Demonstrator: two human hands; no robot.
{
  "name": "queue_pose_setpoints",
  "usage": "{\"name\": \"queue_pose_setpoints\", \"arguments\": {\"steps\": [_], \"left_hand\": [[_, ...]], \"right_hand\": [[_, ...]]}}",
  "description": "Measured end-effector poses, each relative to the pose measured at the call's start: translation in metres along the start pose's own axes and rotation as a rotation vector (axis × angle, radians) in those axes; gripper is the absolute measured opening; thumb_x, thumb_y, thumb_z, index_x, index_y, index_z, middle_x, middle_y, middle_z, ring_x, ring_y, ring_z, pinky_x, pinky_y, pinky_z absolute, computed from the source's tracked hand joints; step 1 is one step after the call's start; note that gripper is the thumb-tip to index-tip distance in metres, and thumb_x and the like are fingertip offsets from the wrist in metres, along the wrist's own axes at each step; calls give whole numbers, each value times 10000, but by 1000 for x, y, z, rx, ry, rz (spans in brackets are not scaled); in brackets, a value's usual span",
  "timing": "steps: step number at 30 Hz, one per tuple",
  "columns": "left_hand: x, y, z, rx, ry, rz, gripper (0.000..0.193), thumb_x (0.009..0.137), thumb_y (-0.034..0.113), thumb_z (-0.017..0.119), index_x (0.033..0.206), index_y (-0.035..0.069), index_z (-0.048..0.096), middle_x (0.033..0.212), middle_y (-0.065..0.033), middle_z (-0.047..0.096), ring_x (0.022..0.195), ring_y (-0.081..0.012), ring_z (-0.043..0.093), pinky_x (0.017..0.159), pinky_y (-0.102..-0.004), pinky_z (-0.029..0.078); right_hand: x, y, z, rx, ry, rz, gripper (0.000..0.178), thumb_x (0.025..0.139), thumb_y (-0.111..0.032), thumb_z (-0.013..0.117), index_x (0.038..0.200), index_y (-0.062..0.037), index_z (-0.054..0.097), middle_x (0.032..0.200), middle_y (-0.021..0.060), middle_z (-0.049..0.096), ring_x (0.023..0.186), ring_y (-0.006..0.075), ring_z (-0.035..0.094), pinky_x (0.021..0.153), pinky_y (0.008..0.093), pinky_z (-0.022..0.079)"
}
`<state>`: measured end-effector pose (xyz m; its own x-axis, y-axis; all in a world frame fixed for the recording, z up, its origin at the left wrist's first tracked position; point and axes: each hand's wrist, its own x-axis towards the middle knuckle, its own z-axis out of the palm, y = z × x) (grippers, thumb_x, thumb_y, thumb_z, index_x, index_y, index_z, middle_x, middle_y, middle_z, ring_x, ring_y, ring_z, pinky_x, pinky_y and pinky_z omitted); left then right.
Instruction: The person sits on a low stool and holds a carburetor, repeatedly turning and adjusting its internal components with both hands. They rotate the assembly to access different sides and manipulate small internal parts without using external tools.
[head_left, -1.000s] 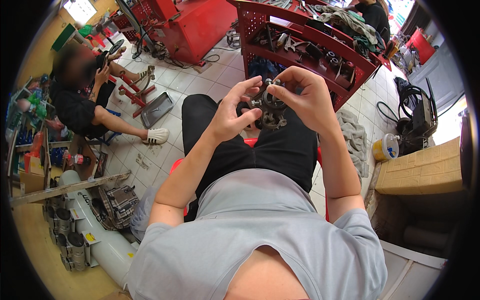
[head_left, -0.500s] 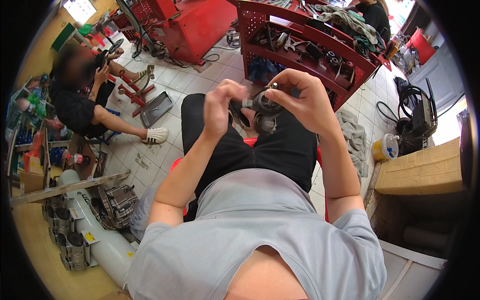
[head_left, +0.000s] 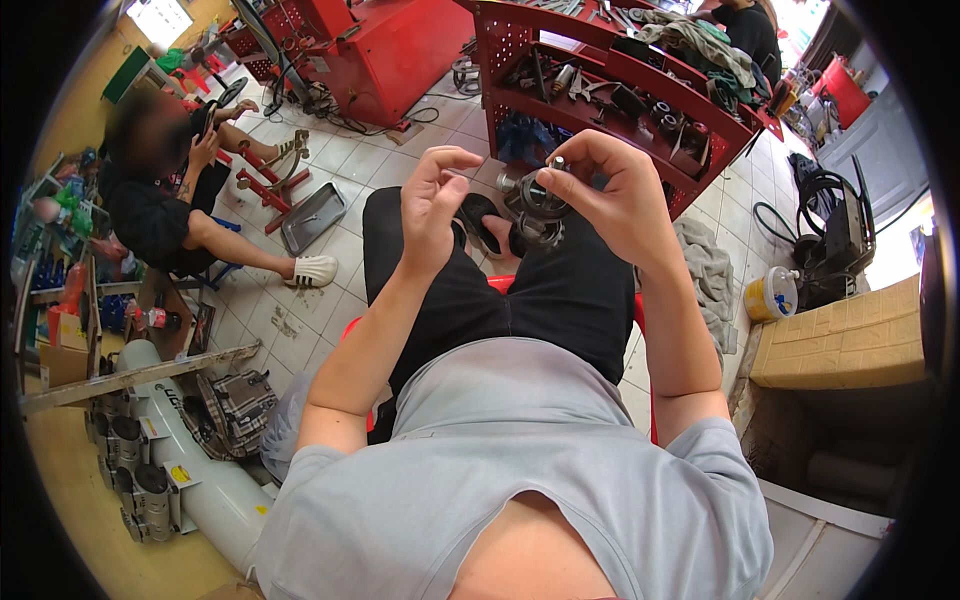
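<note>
Above my lap, my right hand (head_left: 617,200) grips a dark, round metal machine part (head_left: 541,212) from its right side, thumb on the near face. A short bright pin sticks up from the part near the thumb, and a small light metal piece juts from its left side. My left hand (head_left: 432,210) is raised left of the part, apart from it. Its index finger points toward the part, with a gap to the thumb and nothing visible between them. The fingers of my right hand behind the part are partly hidden.
Ahead stands a red tool cart (head_left: 610,120) loaded with tools and cloths. A seated person (head_left: 150,190) is at the left, near a grey tray (head_left: 314,218) on the tiles. A yellow-and-white bucket (head_left: 770,294) and a grey cloth (head_left: 705,275) lie right.
My left hand has stopped its blurred motion, and its index finger has straightened. In my right hand the metal part has tilted and risen slightly.
</note>
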<state>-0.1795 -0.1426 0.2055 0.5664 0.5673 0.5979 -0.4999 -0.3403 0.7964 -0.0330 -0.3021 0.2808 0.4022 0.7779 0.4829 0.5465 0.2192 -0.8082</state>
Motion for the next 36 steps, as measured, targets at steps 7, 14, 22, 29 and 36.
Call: {"name": "queue_pose_setpoints", "arguments": {"steps": [7, 14, 22, 29, 36], "left_hand": [[-1, 4, 3, 125, -104, -29, 355, 857, 142, 578, 1188, 37, 653, 1223, -67, 595, 1125, -155, 542, 938, -301, 384], [-1, 6, 6, 153, -150, -48, 375, 849, 132, 578, 1205, 40, 655, 1229, -71, 596, 1139, -155, 533, 947, -297, 377], [-4, -1, 5, 162, -184, -74, 320, 876, 131, 551, 1156, 12, 650, 1204, -66, 594, 1104, -146, 550, 946, -294, 385], [-1, 3, -5, -202, -194, 293, 416, 929, 188, 489, 529, 73, 481, 691, -56, 511, 731, -198, 453, 691, -304, 359], [-5, -1, -5, -74, 54, 205, 333, 913, 176, 515, 609, 70, 431, 761, -64, 463, 753, -162, 385, 713, -290, 309]], "right_hand": [[0, 1, 0, 12, 3, 26, 220, 843, -167, 773, 853, 25, 666, 660, 25, 599, 592, 61, 485, 542, 252, 409], [-1, 1, -1, 14, -10, 15, 222, 844, -172, 773, 859, 24, 668, 661, 22, 598, 596, 56, 485, 539, 248, 404], [0, 3, -1, 22, 9, 7, 237, 842, -174, 776, 844, 29, 654, 635, 14, 578, 576, 54, 461, 519, 245, 384], [0, 4, 0, 9, 18, 14, 237, 843, -166, 772, 837, 36, 648, 621, 6, 563, 566, 48, 437, 507, 245, 367], [-1, 1, 0, 46, 5, 24, 223, 844, -164, 772, 847, 28, 659, 635, 4, 564, 582, 46, 442, 520, 244, 371]]}}
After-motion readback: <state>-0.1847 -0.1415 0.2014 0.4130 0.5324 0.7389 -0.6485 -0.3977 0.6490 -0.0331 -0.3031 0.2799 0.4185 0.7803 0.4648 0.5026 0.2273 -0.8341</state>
